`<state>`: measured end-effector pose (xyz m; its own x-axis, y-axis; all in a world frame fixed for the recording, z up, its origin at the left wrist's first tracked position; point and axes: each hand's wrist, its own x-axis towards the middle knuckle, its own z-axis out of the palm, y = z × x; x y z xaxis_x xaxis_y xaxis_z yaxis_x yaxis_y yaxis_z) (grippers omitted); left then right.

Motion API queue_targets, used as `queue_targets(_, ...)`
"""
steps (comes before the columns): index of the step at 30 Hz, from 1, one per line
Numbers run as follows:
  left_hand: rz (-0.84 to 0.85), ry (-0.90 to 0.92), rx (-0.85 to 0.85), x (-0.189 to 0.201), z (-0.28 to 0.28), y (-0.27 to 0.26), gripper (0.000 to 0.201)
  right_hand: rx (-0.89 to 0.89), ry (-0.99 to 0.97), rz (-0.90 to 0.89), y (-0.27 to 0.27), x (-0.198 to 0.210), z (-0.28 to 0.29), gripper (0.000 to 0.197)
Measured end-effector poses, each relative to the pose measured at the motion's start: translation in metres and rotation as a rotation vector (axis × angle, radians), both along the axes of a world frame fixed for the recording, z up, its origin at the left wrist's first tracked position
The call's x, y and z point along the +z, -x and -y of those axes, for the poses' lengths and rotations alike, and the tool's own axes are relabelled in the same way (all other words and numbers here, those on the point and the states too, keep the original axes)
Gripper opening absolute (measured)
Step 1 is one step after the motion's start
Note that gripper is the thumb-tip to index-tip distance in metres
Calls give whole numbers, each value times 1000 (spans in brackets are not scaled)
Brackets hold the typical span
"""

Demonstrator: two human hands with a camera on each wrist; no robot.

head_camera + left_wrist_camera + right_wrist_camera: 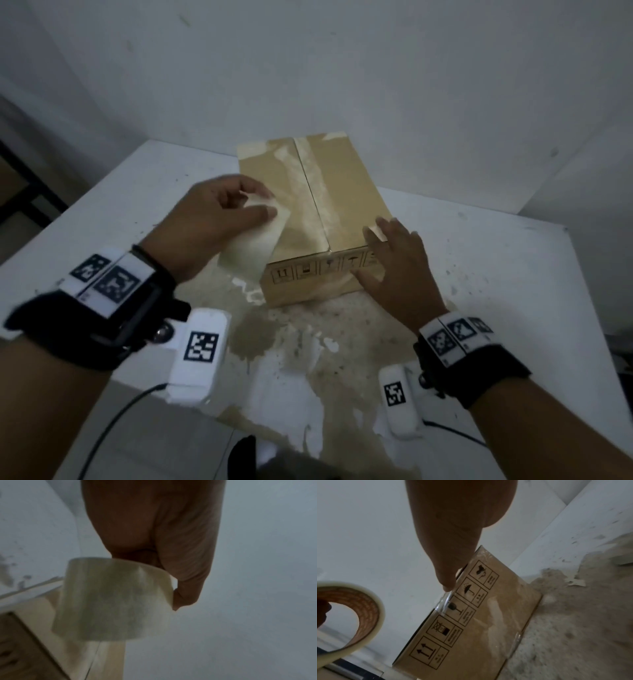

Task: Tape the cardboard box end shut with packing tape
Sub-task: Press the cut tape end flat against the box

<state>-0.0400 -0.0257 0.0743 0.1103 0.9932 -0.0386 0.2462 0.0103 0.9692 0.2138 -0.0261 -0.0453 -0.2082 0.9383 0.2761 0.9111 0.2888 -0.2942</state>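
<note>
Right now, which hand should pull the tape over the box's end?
Probably the left hand: it already grips the tape roll beside the cardboard box. The right hand lies spread on the box's near corner, steadying it.

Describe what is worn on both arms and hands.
Both hands, left hand and right hand, are bare, with no sleeves. Each wrist carries a black strap topped with white plates printed with black square markers. A white camera block with its own marker hangs under each wrist, trailing a black cable.
</note>
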Motion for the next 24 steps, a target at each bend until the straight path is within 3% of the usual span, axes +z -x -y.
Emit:
queue_targets(4, -237, -256, 190, -9, -21, 1, 15, 12, 45, -8, 7, 1, -19, 63)
queue_targets(7, -361, -368, 240, -24, -28, -6, 19, 1, 17, 14, 6, -5, -28, 57)
queue_targets(18, -353, -415, 277, -59, -38, -27, 22, 24, -84, 70, 8, -14, -34, 53)
queue_targets(24, -331, -416, 300, -63, -40, -30, 21, 23, -76, 197, 10, -17, -29, 53)
